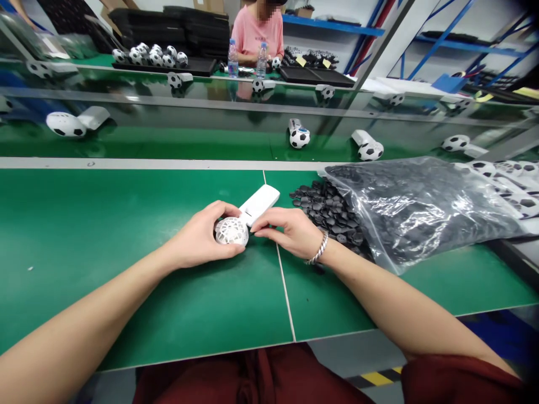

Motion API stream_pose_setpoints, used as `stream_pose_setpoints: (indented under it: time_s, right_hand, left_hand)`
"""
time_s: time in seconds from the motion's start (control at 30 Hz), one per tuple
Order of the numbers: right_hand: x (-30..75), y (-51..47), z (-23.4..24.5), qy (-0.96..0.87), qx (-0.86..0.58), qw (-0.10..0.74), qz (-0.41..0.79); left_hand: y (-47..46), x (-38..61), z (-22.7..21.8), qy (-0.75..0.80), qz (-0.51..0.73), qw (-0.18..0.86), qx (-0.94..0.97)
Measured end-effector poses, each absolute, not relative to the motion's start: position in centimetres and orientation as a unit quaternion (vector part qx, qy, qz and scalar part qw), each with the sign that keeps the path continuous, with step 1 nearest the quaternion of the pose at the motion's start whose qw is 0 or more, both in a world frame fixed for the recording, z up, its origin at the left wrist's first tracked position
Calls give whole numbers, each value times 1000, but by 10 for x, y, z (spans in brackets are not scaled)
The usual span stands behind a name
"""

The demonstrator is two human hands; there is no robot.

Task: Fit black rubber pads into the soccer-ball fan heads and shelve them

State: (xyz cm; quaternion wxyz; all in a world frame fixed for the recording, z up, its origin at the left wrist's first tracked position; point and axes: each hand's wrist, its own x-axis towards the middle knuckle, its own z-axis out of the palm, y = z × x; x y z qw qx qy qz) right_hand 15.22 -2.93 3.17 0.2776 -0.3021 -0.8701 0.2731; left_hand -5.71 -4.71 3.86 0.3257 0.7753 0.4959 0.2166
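My left hand (197, 238) is wrapped round the white lattice ball head of a small hand-held fan (242, 221) that lies on the green table (105, 224). The fan's flat white handle (261, 203) points away toward the far right. My right hand (290, 231), with a silver bracelet on the wrist, has its fingers curled and its fingertips pressed against the fan where head and handle meet. A heap of small black pieces (326, 207) lies just right of that hand, spilling from a clear plastic bag (416, 207).
Beyond the table runs a conveyor (168, 140) carrying finished football-patterned fans (298, 136). More such fans lie at the far right (509, 179). A person in a pink shirt (257, 33) sits opposite behind two water bottles, trays and more balls.
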Motion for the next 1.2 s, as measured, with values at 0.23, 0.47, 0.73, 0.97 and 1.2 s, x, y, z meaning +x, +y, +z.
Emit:
stream_pose_setpoints:
  time_s: [0.23, 0.47, 0.73, 0.97, 1.2]
  right_hand:
    - [145, -28, 22, -875, -242, 291, 303]
    - [140, -30, 20, -860, -262, 320, 300]
    - [138, -22, 22, -838, -323, 286, 335]
    - [136, -23, 22, -827, -362, 254, 346]
    - [136, -5, 40, -869, -340, 191, 304]
  left_hand:
    - [-52, -53, 38, 478, 205, 315, 794]
    - [-57, -41, 32, 509, 239, 314, 765]
    - [-59, -37, 30, 523, 249, 301, 758]
    - [-61, -36, 26, 502, 305, 304, 750]
    - [-44, -48, 22, 474, 434, 586, 494]
